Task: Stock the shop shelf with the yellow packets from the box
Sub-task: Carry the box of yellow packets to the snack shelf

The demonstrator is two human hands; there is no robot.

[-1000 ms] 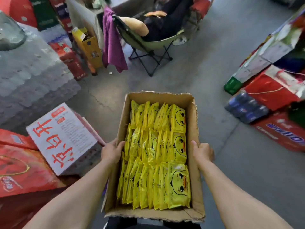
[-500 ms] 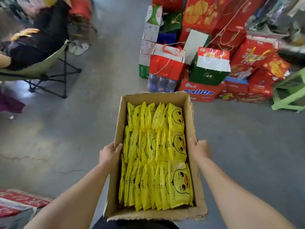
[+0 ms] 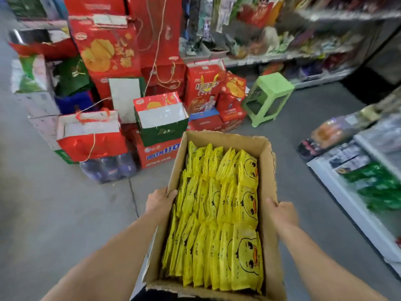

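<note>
Hands (image 3: 160,202) still gripping box (image 3: 268,170), view swung from floor to shelf (image 3: 347,200)

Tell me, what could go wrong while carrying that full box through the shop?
The box is held only at its side walls by the left hand and right hand. Loaded with yellow packets, the cardboard might buckle or slip. The near edge looks torn, so it may be weak. The box also hides the floor ahead, where a green stool and stacked red cartons stand; tripping seems possible.
</note>
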